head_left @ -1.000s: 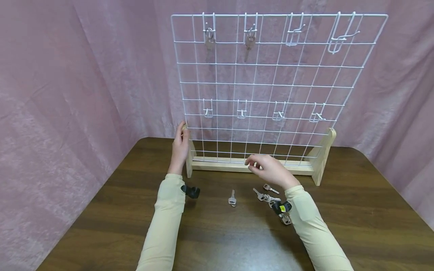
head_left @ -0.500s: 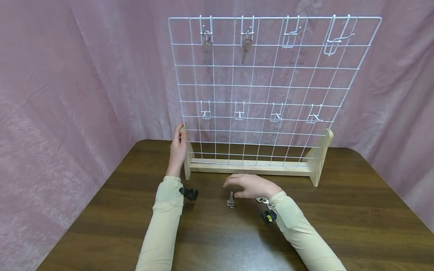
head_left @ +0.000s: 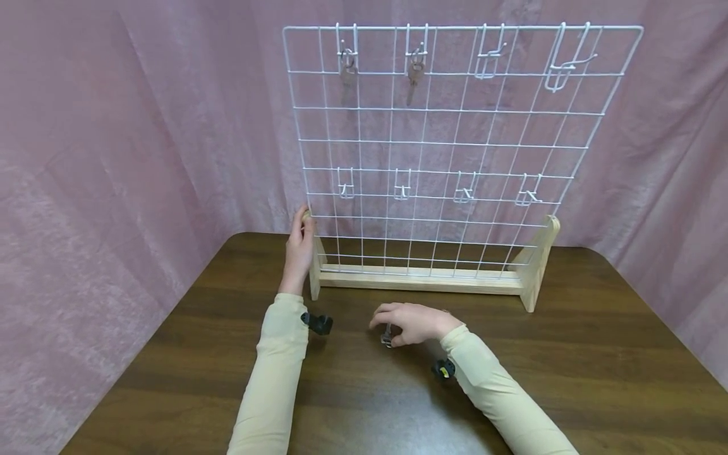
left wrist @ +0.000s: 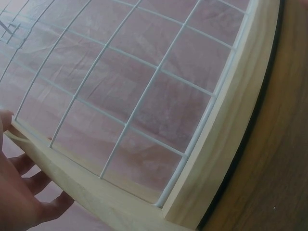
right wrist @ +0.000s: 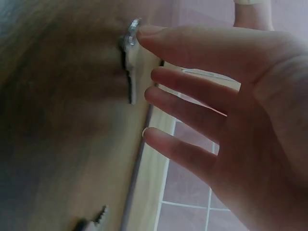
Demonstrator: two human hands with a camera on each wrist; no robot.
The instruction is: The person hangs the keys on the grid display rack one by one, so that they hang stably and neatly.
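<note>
A white wire grid rack [head_left: 421, 145] stands upright in a wooden stand [head_left: 421, 282]. My left hand [head_left: 297, 249] grips the stand's left upright; in the left wrist view fingers [left wrist: 36, 185] wrap over the wood's edge. Low over the table, my right hand [head_left: 418, 322] reaches around a single key [head_left: 386, 338] with its ring. The right wrist view has the thumb tip right at that key's [right wrist: 131, 57] ring end, the other fingers extended and apart from the thumb. A second key [right wrist: 98, 219] shows at that view's lower edge.
Two keys hang on the top row's left hooks, one key [head_left: 348, 69] at far left and another key [head_left: 416, 72] beside it. Bare hooks include a top hook [head_left: 489, 60] and a lower-row hook [head_left: 463, 193]. Pink curtain [head_left: 142, 126] backs the brown table [head_left: 239, 297].
My right hand has moved left and down from in front of the rack's base to the single key, now covering the loose keys seen earlier. The left hand keeps its place on the upright.
</note>
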